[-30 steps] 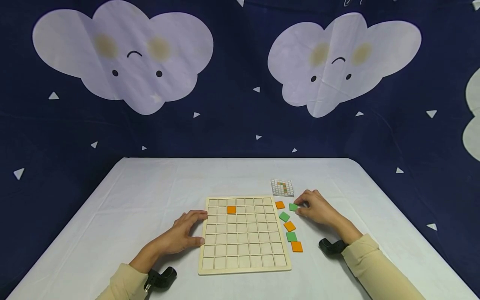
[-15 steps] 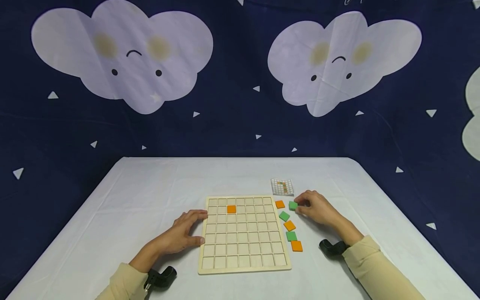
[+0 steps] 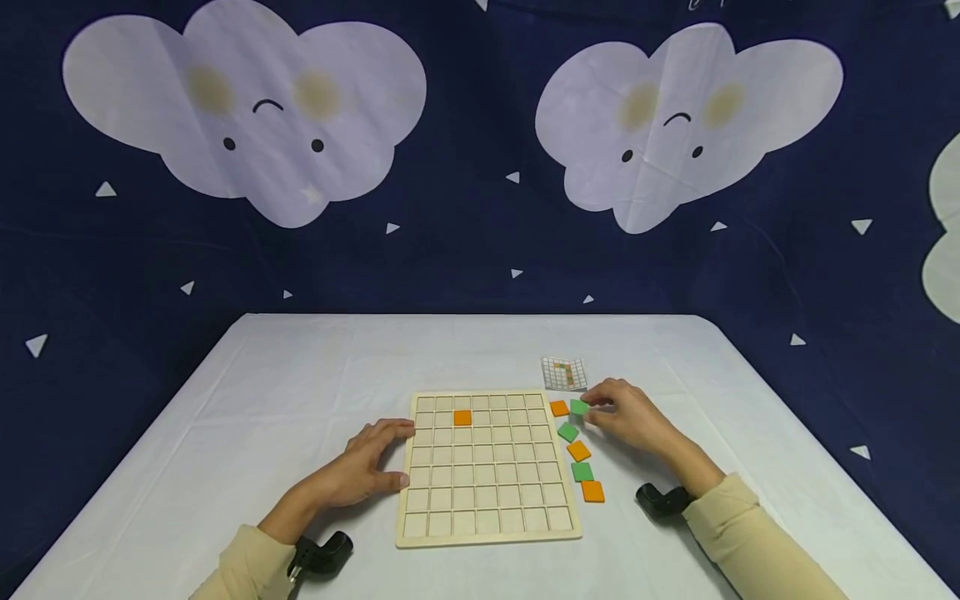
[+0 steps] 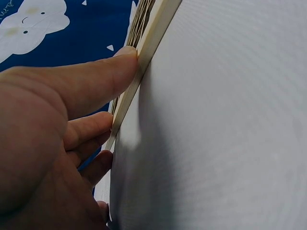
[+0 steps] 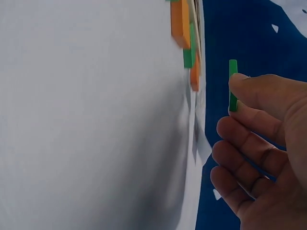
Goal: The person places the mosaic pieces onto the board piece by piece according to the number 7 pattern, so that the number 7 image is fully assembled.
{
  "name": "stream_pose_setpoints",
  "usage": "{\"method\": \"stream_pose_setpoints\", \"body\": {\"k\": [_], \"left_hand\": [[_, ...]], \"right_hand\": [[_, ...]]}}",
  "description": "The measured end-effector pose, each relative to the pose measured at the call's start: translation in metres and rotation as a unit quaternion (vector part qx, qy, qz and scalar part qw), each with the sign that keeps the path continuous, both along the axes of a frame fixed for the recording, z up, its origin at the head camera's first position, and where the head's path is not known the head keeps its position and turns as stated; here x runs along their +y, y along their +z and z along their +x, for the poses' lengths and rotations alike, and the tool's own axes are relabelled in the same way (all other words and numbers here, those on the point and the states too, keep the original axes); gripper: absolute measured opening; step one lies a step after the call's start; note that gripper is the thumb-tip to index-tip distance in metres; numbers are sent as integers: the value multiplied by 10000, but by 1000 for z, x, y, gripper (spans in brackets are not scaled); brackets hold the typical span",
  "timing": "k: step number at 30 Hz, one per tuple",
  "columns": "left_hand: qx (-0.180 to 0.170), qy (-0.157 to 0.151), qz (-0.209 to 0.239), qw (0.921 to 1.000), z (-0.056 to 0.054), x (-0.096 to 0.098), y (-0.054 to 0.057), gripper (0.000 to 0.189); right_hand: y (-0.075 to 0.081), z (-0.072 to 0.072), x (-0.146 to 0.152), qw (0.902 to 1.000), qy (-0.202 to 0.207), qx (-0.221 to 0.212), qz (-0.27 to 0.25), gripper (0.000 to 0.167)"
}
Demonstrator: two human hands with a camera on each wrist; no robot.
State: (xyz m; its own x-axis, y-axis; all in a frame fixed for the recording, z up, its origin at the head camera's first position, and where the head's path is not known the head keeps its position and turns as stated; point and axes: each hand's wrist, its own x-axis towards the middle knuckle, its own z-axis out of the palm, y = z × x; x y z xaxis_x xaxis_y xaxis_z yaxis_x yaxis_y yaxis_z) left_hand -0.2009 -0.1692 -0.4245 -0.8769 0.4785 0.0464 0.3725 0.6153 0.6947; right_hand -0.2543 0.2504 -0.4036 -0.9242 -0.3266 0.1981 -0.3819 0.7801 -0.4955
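Between thumb and index finger, my right hand (image 3: pixel 626 415) pinches a green square tile (image 5: pixel 233 86); the right wrist view has it edge-on, raised off the white cloth. A wooden grid board (image 3: pixel 487 546) lies in front of me, with one orange tile (image 3: pixel 462 417) in a cell of its second row. My left hand (image 3: pixel 360 467) rests at the board's left edge, thumb and fingertips touching the rim, fingers spread. Beside the board's right edge lie more tiles, among them an orange tile (image 3: pixel 578 451) and a green tile (image 3: pixel 567 432).
A small printed grid card (image 3: pixel 564 374) with a coloured pattern lies beyond the board's far right corner. White cloth (image 3: pixel 315 358) covers the table. A dark blue curtain (image 3: pixel 465 250) with clouds hangs behind it. Each wrist wears a black camera (image 3: pixel 324 557).
My right hand has lifted the green tile and shifted slightly left with it, towards the board. My left hand stays at the board's edge.
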Motion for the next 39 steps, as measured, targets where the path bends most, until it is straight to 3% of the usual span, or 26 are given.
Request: {"method": "stream_pose_setpoints", "body": {"k": [19,39], "left_hand": [[-40,-57,12,10000,-1,-1,-1,63],[-22,-13,25,10000,0,-1,0,63]], "right_hand": [[17,14,-33,9983,225,514,136,23],[22,18,-63,9975,463,512,139,22]]}}
